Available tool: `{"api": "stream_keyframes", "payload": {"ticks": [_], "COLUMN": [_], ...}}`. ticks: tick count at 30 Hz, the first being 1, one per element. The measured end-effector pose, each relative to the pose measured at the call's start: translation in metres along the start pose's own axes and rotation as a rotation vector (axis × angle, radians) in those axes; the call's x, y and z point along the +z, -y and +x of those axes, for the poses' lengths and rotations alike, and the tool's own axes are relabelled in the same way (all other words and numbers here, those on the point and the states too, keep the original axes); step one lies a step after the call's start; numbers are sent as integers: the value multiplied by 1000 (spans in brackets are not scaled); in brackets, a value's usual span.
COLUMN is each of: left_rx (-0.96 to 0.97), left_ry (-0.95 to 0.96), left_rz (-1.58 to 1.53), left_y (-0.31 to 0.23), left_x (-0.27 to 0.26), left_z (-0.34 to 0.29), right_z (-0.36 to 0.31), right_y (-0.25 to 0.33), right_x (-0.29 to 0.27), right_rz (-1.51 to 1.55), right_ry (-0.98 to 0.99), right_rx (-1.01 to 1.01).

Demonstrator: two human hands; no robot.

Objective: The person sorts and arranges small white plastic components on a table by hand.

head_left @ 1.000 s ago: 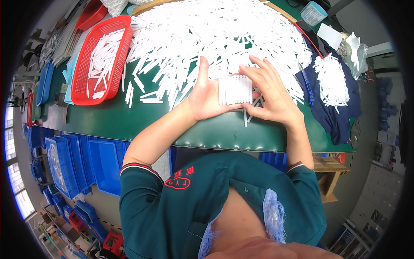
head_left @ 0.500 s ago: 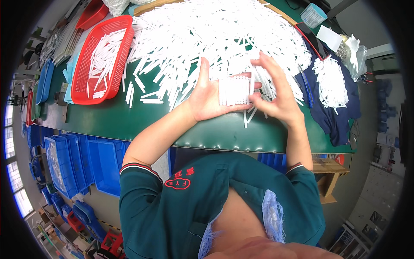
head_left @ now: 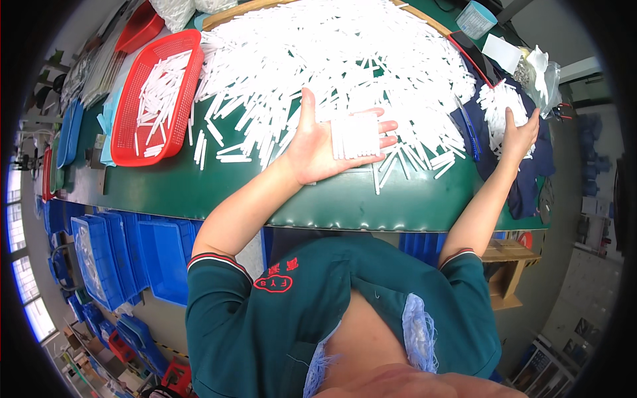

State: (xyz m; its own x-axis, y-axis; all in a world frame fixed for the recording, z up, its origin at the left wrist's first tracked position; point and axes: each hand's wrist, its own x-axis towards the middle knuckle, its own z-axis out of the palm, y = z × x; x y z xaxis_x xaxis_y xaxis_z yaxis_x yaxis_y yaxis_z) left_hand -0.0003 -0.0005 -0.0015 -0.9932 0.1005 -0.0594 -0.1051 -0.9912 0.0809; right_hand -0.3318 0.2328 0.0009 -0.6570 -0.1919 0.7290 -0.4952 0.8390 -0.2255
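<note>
On the flat palm of my left hand (head_left: 310, 152) lies a side-by-side row of short white sticks (head_left: 357, 138). That hand faces up over the table, its fingers stretched out beneath the row and its thumb pointing away from me. My right hand (head_left: 519, 140) is at the far right, over a smaller heap of white sticks (head_left: 499, 106) on a dark blue cloth (head_left: 521, 186). Thumb and forefinger are spread apart there, and I make out nothing between them; the other fingers are partly hidden. A large pile of white sticks (head_left: 318, 53) spreads beyond both hands.
A red perforated basket (head_left: 121, 132) with white sticks stands left on the green table (head_left: 345, 202). A blue pen-like tool (head_left: 470, 132) lies beside the cloth. A clear plastic bag (head_left: 549, 93) and a blue-rimmed tub (head_left: 476, 21) sit at the far right. Blue crates (head_left: 162, 259) are below the table edge.
My right hand has left the row of sticks at my left hand and moved right to the heap on the cloth. My left hand stays nearly in place with the row on it.
</note>
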Motion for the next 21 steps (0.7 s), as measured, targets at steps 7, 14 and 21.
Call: {"api": "stream_keyframes", "payload": {"ticks": [7, 14, 21], "left_rx": [9, 70, 77], "left_ry": [15, -79, -152], "left_rz": [-11, 190, 223], "left_y": [0, 5, 6], "left_x": [-3, 4, 2], "left_z": [-2, 0, 0], "right_z": [-40, -85, -89], "right_y": [121, 188, 190], "right_x": [-26, -80, -78], "right_rz": [900, 855, 878], "right_ry": [359, 728, 782], "right_rx": [-410, -863, -888]}}
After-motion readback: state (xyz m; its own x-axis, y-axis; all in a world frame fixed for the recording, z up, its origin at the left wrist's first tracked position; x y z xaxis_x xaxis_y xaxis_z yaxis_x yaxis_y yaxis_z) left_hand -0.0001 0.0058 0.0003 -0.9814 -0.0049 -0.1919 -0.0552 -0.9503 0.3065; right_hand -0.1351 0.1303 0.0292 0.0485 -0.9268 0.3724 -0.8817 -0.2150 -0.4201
